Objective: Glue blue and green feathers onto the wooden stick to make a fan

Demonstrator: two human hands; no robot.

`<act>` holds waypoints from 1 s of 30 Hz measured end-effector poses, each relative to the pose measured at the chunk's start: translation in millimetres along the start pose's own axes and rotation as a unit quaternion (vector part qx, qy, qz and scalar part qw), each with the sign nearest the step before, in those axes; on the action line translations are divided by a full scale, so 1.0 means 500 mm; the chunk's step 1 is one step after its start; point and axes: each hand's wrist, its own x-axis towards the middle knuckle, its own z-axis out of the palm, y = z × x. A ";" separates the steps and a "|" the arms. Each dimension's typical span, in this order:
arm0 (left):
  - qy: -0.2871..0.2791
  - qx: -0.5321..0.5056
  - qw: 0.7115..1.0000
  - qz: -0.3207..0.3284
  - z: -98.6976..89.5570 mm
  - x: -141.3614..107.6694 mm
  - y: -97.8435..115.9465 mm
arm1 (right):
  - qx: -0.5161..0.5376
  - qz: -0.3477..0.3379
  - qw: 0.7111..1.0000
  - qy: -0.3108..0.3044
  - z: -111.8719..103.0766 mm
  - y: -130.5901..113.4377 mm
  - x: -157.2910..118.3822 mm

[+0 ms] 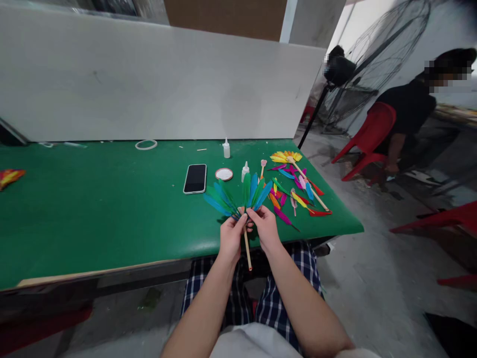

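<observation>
My left hand (231, 237) and my right hand (265, 226) both pinch the base of a feather fan (238, 196) made of blue and green feathers on a wooden stick (247, 251). The stick points down toward my lap, over the front edge of the green table (93, 209). Loose coloured feathers (294, 199) lie on the table just right of the fan. A finished yellow and orange feather fan (286, 157) with a stick lies farther back right.
A black phone (195, 178), a round white lid (224, 174) and two small glue bottles (245, 171) (226, 148) sit behind the fan. A white ring (146, 144) lies far back. A seated person (410, 114) on a red chair and a fan stand (316, 114) are at right.
</observation>
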 end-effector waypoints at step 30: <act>0.022 0.039 0.999 0.018 -0.016 -0.008 0.012 | 0.001 -0.021 1.000 -0.002 0.011 -0.004 -0.008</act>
